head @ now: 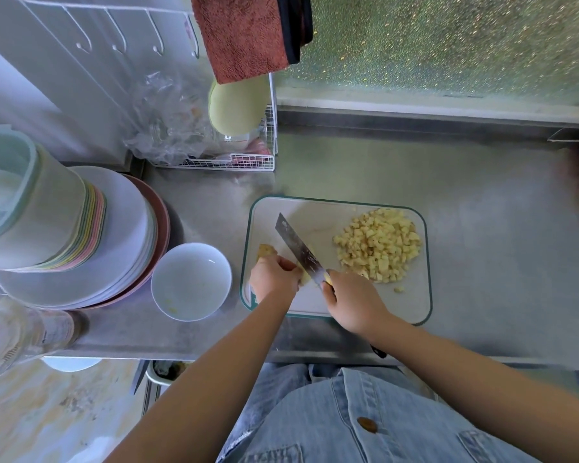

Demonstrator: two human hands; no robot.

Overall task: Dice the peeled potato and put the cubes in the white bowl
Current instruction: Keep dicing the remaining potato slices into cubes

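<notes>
nearest: denim shirt point(348, 412), buttoned, both forearms bare and reaching forward over the worktop point(498, 245) edge. left hand point(273, 277) rests on the near-left part of the cutting board point(315, 212), grip curled down over the remaining potato piece point(266, 251); one yellowish end shows beyond the knuckles, another bit shows between the hand and the blade. right hand point(355, 300) just beside it, grip wrapped round the knife handle, handle itself mostly hidden. knife point(296, 243) blade broad, angled away to the far left, its heel down at the potato right against the left fingers. board is pale with a green rim, lying flat on the steel worktop. potato cubes point(378, 250) heaped on the board's right half, apart from the blade; one stray cube point(398, 289) near the heap's near edge. white bowl point(181, 272) stands on the worktop just left of the board, not touching it, a few yellowish specks inside. left of the bowl, a stack of plates point(114, 255), with stacked pastel cups point(47, 222) on top. farther back: white wire rack point(248, 160), crumpled clear plastic bag point(168, 121), red-brown towel point(244, 35) hanging above, textured window glass point(448, 38) behind.
</notes>
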